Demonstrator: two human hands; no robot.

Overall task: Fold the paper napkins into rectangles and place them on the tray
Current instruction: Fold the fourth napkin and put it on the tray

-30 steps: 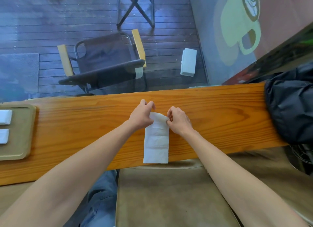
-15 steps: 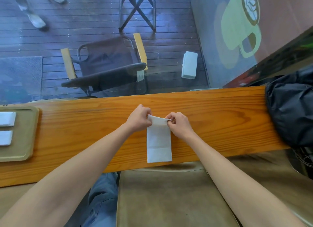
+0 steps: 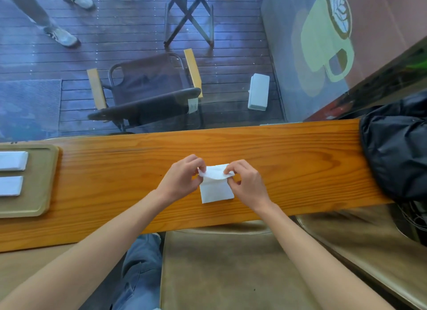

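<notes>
A white paper napkin (image 3: 216, 189) lies on the wooden counter (image 3: 288, 171), its far end lifted and curled back toward me. My left hand (image 3: 182, 180) pinches the raised flap at its left corner. My right hand (image 3: 247, 182) pinches the same flap at the right corner. The near half of the napkin lies flat between my wrists. At the counter's left end sits an olive tray (image 3: 44, 178) with two folded white napkins, one at the back (image 3: 12, 161) and one nearer me (image 3: 10, 186).
A black jacket or bag (image 3: 397, 152) covers the counter's right end. Brown seat cushions (image 3: 226, 270) lie below the counter's near edge. Beyond a glass pane are a chair (image 3: 147, 94), a folding table and a person's feet (image 3: 64, 36).
Both hands have drawn the napkin's far end up and back toward me, so the flat part now looks about half as long. The view has tilted slightly.
</notes>
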